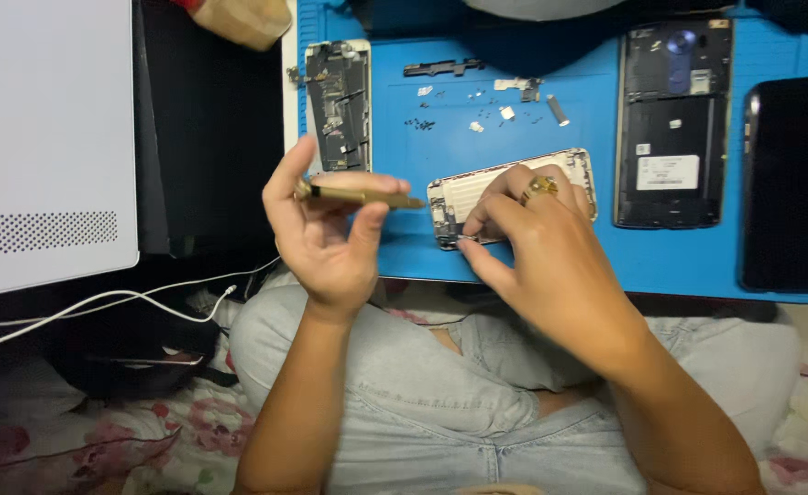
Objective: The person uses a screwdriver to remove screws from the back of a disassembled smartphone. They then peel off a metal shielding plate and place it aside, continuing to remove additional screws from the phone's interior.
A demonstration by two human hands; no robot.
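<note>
Right hand (532,229) hides much of opened phone (514,194); left hand (326,229) grips screwdriver (360,195)

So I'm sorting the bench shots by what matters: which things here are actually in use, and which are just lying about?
In use:
- left hand holding the gold screwdriver
- right hand with fingertips on the opened phone shell

Lying about:
- phone board assembly
- loose screws and small parts
- dark phone back
- black tablet
- white cable
- blue mat

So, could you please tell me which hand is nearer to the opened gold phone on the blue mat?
Right. The right hand rests on the opened gold phone, fingertips at its lower end; the left hand, holding a gold screwdriver, hovers just left of it.
</note>
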